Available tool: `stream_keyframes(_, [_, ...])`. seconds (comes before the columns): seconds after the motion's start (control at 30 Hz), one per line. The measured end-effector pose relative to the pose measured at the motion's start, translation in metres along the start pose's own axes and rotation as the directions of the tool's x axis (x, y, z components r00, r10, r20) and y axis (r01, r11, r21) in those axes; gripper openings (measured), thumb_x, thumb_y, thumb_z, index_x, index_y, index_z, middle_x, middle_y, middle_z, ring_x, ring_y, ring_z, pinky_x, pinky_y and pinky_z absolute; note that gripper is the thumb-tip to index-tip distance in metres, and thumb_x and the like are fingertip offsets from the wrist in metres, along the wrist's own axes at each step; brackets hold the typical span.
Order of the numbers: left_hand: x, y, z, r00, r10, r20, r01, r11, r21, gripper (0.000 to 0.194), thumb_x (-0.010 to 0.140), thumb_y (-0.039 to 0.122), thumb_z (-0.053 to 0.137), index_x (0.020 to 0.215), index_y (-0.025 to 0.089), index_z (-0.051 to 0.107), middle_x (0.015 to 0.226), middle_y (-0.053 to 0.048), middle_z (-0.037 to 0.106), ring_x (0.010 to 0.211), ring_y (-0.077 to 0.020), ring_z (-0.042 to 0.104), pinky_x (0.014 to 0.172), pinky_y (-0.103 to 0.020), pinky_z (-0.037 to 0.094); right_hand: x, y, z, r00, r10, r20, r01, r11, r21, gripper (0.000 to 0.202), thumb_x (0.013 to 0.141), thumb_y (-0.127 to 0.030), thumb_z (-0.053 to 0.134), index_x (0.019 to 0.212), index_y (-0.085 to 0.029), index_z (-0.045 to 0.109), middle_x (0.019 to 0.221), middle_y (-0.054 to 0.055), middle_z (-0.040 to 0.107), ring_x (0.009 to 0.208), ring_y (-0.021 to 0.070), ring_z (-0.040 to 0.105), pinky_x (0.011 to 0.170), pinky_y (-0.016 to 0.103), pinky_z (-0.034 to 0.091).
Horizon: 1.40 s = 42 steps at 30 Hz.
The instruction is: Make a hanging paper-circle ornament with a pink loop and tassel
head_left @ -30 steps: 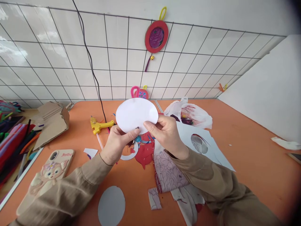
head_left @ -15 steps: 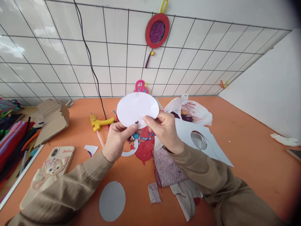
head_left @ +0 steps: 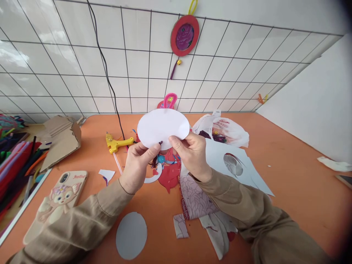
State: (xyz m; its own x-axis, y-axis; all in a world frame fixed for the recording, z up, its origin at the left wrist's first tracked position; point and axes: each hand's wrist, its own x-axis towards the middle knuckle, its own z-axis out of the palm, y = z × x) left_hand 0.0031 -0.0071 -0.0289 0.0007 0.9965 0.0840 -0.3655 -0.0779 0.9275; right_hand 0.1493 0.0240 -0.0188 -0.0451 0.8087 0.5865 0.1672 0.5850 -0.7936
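Both hands hold up a white paper disc (head_left: 162, 126) above the table. My left hand (head_left: 139, 163) pinches its lower left edge, with the thumb beside a small dark knot (head_left: 161, 142). A blue bead (head_left: 161, 159) and dark tassel threads hang just below that edge. At the lower right, my right hand (head_left: 194, 154) grips the disc between thumb and fingers. A pink fuzzy loop (head_left: 171, 99) rises from behind the disc's top. What lies on the disc's far side is hidden. Another white disc (head_left: 131, 235) lies on the table near my left forearm.
A yellow glue gun (head_left: 117, 143) lies left of my hands, near a phone (head_left: 59, 205). Right are a cut white sheet (head_left: 247, 168), patterned fabric (head_left: 198, 198) and a plastic bag (head_left: 233, 130). Red scraps (head_left: 169, 178) lie beneath. A round ornament (head_left: 184, 35) hangs on the wall.
The disc has tilted slightly and its pink loop has shifted right. More of the blue bead and dark tassel shows below it. Both hands keep their hold.
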Motion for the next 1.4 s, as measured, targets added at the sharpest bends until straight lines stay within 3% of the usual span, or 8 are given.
stream_keyframes(0.37, [0.001,-0.002,0.0,0.997,0.017,-0.075,-0.02,0.999,-0.032,0.019,0.068,0.033,0.082,0.076,0.017,0.078,0.07,-0.004,0.074,0.059,-0.0131,0.062,0.058,-0.025,0.05,-0.004,-0.002,0.001,0.999,-0.013,0.053,0.014,0.999,-0.034,0.031,0.085,-0.032,0.058,0.06,-0.017,0.049,0.051,-0.002,0.046,0.048,0.0079,0.04,0.045,0.021,0.035])
stream_keyframes(0.6, [0.001,0.005,0.0,0.989,-0.06,0.136,0.073,0.993,-0.091,0.035,0.077,0.048,0.07,0.079,0.014,0.077,0.078,-0.01,0.074,0.071,-0.0214,0.067,0.065,-0.032,0.053,0.0,-0.006,-0.005,0.998,-0.024,-0.058,0.023,1.0,-0.015,0.029,0.084,-0.029,0.059,0.059,-0.018,0.05,0.049,-0.003,0.047,0.044,0.0075,0.041,0.042,0.023,0.033])
stream_keyframes(0.77, [0.001,0.006,0.004,0.978,-0.152,0.141,0.164,0.983,-0.078,0.048,0.072,0.061,0.07,0.082,0.014,0.076,0.076,-0.01,0.073,0.071,-0.0223,0.067,0.065,-0.033,0.053,0.005,-0.007,-0.007,0.996,0.025,-0.08,-0.026,1.0,-0.012,0.035,0.084,-0.031,0.06,0.055,-0.019,0.043,0.046,-0.003,0.046,0.042,0.0067,0.039,0.04,0.023,0.03])
stream_keyframes(0.93, [0.004,0.002,0.0,0.995,-0.037,0.097,0.04,0.999,-0.024,0.044,0.082,0.057,0.061,0.082,0.016,0.077,0.092,-0.012,0.075,0.084,-0.0241,0.067,0.066,-0.031,0.051,0.005,-0.004,-0.008,0.998,0.049,-0.051,-0.046,0.998,0.043,0.034,0.083,-0.032,0.061,0.056,-0.019,0.045,0.045,-0.004,0.047,0.041,0.0064,0.04,0.039,0.022,0.031])
stream_keyframes(1.1, [0.004,0.006,-0.005,0.982,0.115,0.152,-0.12,0.993,0.022,0.023,0.081,0.035,0.067,0.096,0.021,0.079,0.099,-0.006,0.076,0.099,-0.0242,0.066,0.092,-0.034,0.049,0.005,-0.004,-0.008,0.997,0.062,-0.039,-0.059,0.997,0.056,0.034,0.083,-0.032,0.061,0.056,-0.019,0.045,0.046,-0.004,0.047,0.041,0.0061,0.04,0.039,0.021,0.032])
stream_keyframes(1.23, [0.003,0.008,-0.005,0.989,0.092,0.112,-0.107,0.985,0.135,0.022,0.08,0.033,0.071,0.097,0.022,0.079,0.087,-0.004,0.076,0.079,-0.0202,0.068,0.077,-0.031,0.053,0.005,-0.005,-0.007,0.999,0.046,0.003,-0.046,0.998,0.031,0.035,0.082,-0.03,0.06,0.054,-0.019,0.042,0.045,-0.004,0.046,0.041,0.0056,0.038,0.039,0.021,0.03])
stream_keyframes(1.4, [0.002,0.004,-0.006,0.996,0.082,0.034,-0.086,0.987,0.138,0.017,0.075,0.036,0.076,0.079,0.019,0.08,0.066,-0.003,0.071,0.058,-0.0151,0.06,0.059,-0.028,0.05,0.003,-0.005,-0.005,0.998,0.035,0.057,-0.036,0.999,0.03,0.034,0.082,-0.03,0.059,0.055,-0.019,0.041,0.046,-0.004,0.044,0.042,0.0062,0.038,0.04,0.022,0.03])
